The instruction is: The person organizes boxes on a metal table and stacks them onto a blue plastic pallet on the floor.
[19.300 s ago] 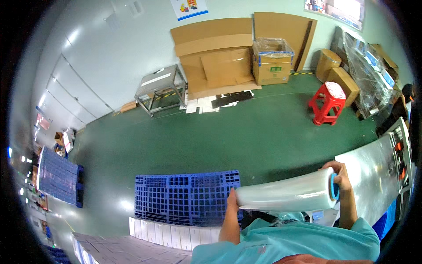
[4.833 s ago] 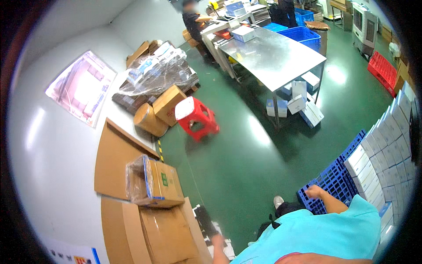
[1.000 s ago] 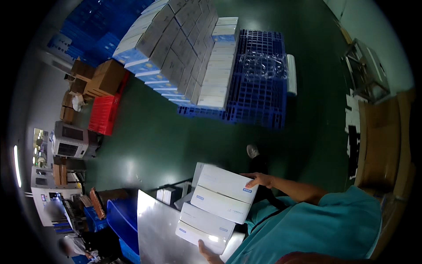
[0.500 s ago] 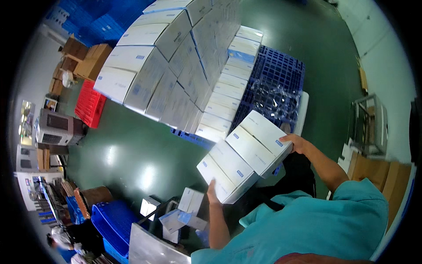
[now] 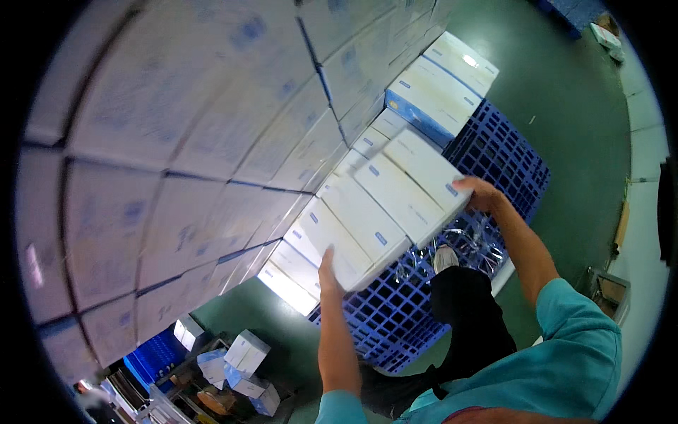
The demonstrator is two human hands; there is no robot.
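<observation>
I had three white boxes [image 5: 385,205] clamped between my left hand [image 5: 327,263] and right hand [image 5: 480,194], mid-carry; the big stack [image 5: 176,141] loomed at ten o'clock. Next, I judged, they needed sliding level against it, above the blue pallet [image 5: 417,297].

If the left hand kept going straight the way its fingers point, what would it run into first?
The left hand is already flat against the end of the three white rectangular cardboard boxes held between both hands. Beyond them in that line stands the tall stack of white cartons, apparently close, though depth is unclear.
</observation>
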